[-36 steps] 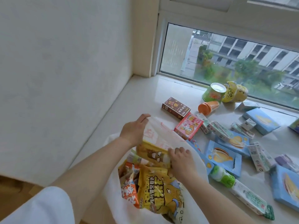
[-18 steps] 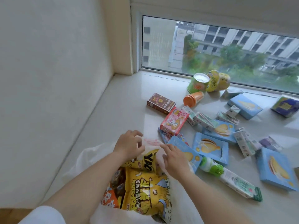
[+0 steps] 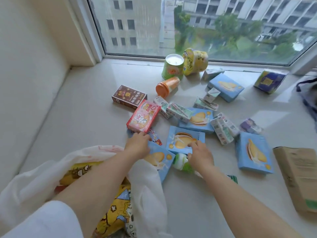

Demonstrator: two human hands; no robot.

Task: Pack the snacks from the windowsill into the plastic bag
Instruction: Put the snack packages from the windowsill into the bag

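The left hand (image 3: pixel 137 146) lies with loose fingers on one blue biscuit box (image 3: pixel 158 160). The right hand (image 3: pixel 199 154) touches another blue biscuit box (image 3: pixel 184 140), grip unclear. Better to lift one box flat into the plastic bag (image 3: pixel 147 191).

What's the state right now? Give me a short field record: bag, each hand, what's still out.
bag: white plastic bag lies open at lower left, yellow snack packs inside
left hand: on the near blue biscuit box, grip unclear
right hand: fingertips on the next blue biscuit box, above a green-capped bottle
still on windowsill: pink box, brown box, orange cup, more blue boxes
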